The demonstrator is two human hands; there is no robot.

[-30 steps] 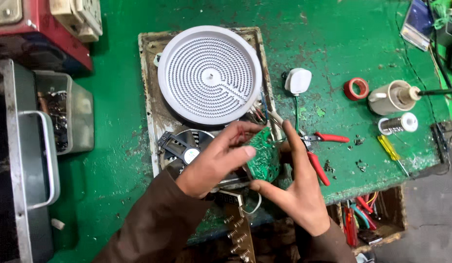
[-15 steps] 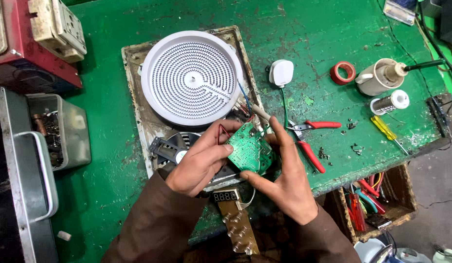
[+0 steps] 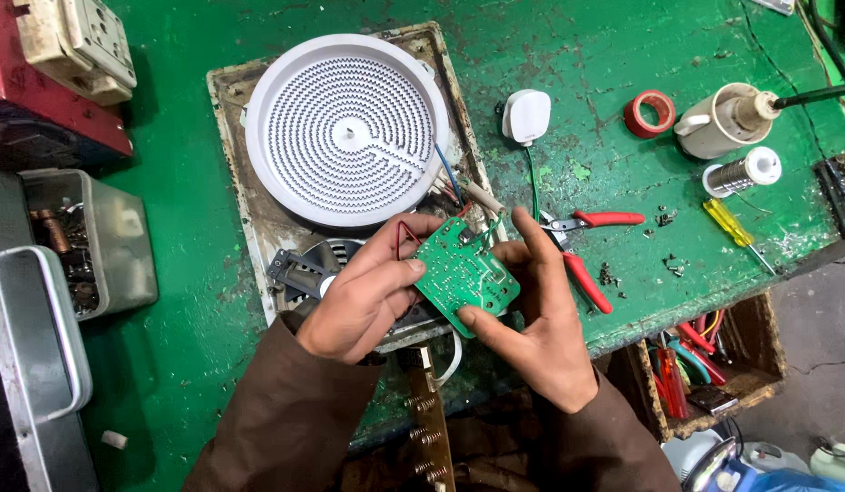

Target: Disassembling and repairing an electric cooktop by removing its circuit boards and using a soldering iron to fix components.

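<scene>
Both of my hands hold a small green circuit board [image 3: 460,273] above the front edge of an opened cooker base [image 3: 258,228]. My left hand [image 3: 363,292] grips the board's left edge with thumb and fingers. My right hand [image 3: 541,319] pinches its right and lower edges. Thin wires run from the board's top up to the white round heating coil plate [image 3: 348,128]. A black fan [image 3: 304,269] shows under my left hand.
Red-handled pliers [image 3: 591,251], a white plug [image 3: 526,116], red tape roll [image 3: 648,113], solder spool [image 3: 741,171], soldering iron stand [image 3: 725,120] and yellow screwdriver [image 3: 734,230] lie right on the green bench [image 3: 204,364]. Grey bins [image 3: 85,246] stand left; a tool drawer [image 3: 705,364] lower right.
The board has been turned and lifted slightly, its green solder side now facing me more fully. My hands have shifted their grip around it. The camera moved closer.
</scene>
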